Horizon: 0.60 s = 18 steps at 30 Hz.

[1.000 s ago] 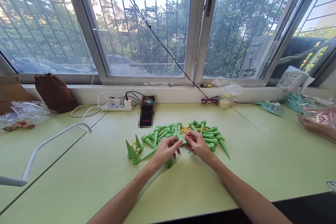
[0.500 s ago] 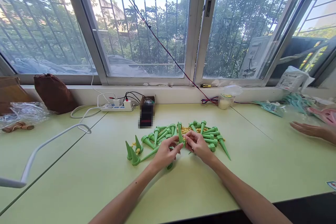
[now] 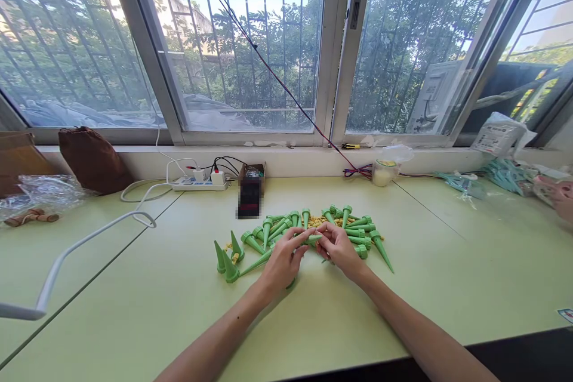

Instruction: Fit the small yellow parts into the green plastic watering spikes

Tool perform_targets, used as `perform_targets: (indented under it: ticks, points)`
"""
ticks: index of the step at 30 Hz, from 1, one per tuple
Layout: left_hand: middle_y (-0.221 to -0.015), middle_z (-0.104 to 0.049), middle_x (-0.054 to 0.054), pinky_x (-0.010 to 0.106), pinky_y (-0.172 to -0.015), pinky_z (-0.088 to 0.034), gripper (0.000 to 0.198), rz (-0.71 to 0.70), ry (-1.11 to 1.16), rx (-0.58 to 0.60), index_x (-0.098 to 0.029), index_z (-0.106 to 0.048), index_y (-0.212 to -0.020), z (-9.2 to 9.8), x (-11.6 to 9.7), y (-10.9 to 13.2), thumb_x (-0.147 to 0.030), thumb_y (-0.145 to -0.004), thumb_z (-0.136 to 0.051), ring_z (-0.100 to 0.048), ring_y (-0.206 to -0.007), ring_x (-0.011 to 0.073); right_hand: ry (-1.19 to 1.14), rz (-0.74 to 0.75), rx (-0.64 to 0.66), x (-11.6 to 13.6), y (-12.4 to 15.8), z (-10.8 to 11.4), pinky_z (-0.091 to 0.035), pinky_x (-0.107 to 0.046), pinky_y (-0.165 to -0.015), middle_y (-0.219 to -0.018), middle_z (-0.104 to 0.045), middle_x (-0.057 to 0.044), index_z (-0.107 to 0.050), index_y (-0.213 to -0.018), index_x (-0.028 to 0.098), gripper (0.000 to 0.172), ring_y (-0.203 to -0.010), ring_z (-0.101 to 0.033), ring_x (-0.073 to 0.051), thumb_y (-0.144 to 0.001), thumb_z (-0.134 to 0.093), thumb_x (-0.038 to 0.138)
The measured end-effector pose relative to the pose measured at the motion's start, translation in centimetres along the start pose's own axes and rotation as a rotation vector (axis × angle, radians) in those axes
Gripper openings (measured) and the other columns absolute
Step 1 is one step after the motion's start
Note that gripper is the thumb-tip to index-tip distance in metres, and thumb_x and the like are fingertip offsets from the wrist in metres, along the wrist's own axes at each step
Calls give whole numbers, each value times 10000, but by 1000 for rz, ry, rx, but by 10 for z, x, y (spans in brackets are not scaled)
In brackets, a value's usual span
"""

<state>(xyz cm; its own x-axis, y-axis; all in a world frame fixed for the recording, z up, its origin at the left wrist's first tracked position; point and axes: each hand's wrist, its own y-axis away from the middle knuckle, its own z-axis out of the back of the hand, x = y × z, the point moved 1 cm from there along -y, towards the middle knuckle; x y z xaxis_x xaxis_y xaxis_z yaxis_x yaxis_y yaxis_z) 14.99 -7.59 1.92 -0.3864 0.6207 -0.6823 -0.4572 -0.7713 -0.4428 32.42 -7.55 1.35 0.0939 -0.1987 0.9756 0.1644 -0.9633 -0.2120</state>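
Note:
A green plastic watering spike [image 3: 313, 239] lies nearly level between my two hands, above the table. My left hand [image 3: 283, 258] is closed around one end of it, the fingers hiding that end. My right hand [image 3: 339, 249] pinches at its other end; whether a small piece is also in those fingertips is hidden. Behind my hands spreads a pile of similar green spikes [image 3: 280, 228], with small yellow pieces [image 3: 317, 222] in its middle. Three spikes [image 3: 230, 268] stand point up to the left, a few yellow pieces beside them.
A power strip [image 3: 201, 184], a small box [image 3: 251, 191] and a jar [image 3: 384, 172] stand along the window wall. At left are a brown pouch [image 3: 94, 160] and a white bent tube [image 3: 54, 277]. Another person's hand [image 3: 561, 197] is at far right, near teal items [image 3: 510, 176].
The spike in my hands has turned from nearly upright to lying sideways, and my fingers have shifted round it. The other person's hand has moved back and right, near the pink thing.

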Motion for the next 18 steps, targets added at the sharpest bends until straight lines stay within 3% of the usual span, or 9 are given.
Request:
perform_targets:
  ticks: [4, 9, 11, 15, 18]
  points:
    - [-1295, -560, 99, 329, -827, -547, 528, -83, -68, -7, -346, -589, -1385, 1, 3, 1, -108, -952, -405, -630, -822, 151, -17, -21, -8, -1, 0, 0, -228, -240, -410, -524, -506, 53, -512, -801, 234, 437, -383, -367, -105, -808, -698, 629]
    - [-1324, -515, 98, 335, -833, -564, 519, -30, -67, -20, -341, -612, -1353, -1, 3, 0, -107, -944, -395, -632, -787, 132, -24, 1, -35, -4, -2, -1, -248, -247, -398, -534, -530, 44, -507, -793, 232, 451, -379, -377, -109, -801, -711, 634]
    - [-1331, -499, 101, 318, -777, -582, 457, 25, -26, -38, -321, -605, -1348, -3, 1, -1, -172, -973, -392, -624, -744, 117, -27, 22, -56, -6, -4, 0, -270, -249, -396, -563, -569, 29, -495, -796, 232, 455, -382, -387, -107, -807, -704, 636]
    - [-1196, -541, 103, 250, -493, -553, 386, 194, 132, -139, -228, -568, -1306, -4, 2, -5, -406, -983, -455, -618, -652, 121, -8, 57, -112, -10, -7, 1, -282, -250, -386, -598, -598, 16, -497, -811, 228, 454, -377, -388, -102, -822, -681, 643]
    - [-980, -601, 71, 245, -435, -515, 413, 279, 204, -190, -165, -642, -975, -3, 5, -8, -550, -941, -497, -616, -585, 133, 27, 99, -132, -12, -7, 2, -299, -251, -395, -621, -598, 14, -515, -834, 222, 412, -398, -409, -104, -864, -657, 608]
